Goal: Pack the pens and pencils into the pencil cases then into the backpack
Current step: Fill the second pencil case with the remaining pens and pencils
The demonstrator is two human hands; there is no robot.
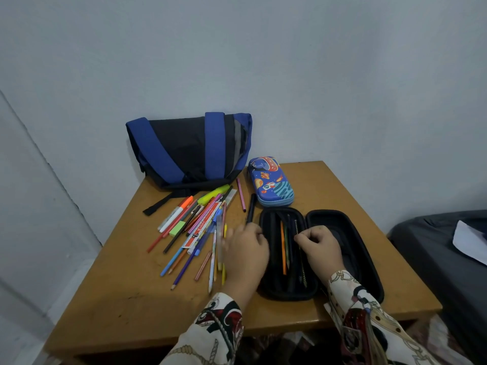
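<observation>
Two hands curled: left point(246, 248) round a black pen point(251, 208), right point(317, 246) pinching something inside the open black case point(342, 225).

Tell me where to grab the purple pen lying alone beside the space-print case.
Pinch the purple pen at mid-barrel from above, finger and thumb across its width. It lies flat on the table, clear of the pile and the space-print case, so both long sides are free.

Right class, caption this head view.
Both hands load pencils into the open black case; loose pens wait.

Smooth wooden table point(342, 196), cloth backpack point(195, 151)
</observation>
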